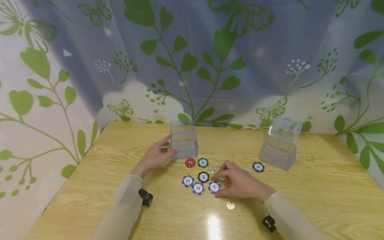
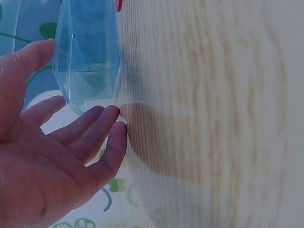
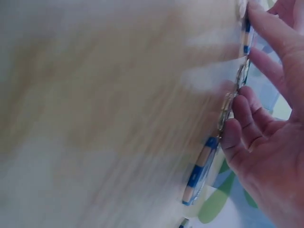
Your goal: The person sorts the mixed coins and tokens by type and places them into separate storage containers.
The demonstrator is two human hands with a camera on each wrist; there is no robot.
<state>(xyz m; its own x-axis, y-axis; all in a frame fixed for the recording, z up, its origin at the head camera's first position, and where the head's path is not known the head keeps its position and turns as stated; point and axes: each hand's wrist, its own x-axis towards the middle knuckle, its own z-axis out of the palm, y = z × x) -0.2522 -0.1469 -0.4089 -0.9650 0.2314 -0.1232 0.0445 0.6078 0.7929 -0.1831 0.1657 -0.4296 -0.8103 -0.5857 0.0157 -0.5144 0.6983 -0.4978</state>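
My left hand [image 1: 156, 156] rests beside a clear plastic box [image 1: 184, 146] with its lid raised. Its thumb is near the box's front wall, and the relaxed fingers lie along the left side. The left wrist view shows this hand's fingers [image 2: 111, 116] loosely bent by the box. On the table, my right hand [image 1: 240, 181] pinches a blue-edged poker chip [image 1: 214, 187] marked 10, thumb and forefinger at opposite edges. Gold and silver coins lie partly hidden under that hand; in the right wrist view its other fingers touch or nearly touch coins [image 3: 226, 111].
Nearby lie a red chip [image 1: 190, 162], a green chip [image 1: 202, 162], a black chip [image 1: 203, 177] and two blue chips [image 1: 188, 181]. A gold coin [image 1: 230, 204] sits nearer me. At right stand a second open clear box [image 1: 279, 151] and a dark blue chip [image 1: 258, 167].
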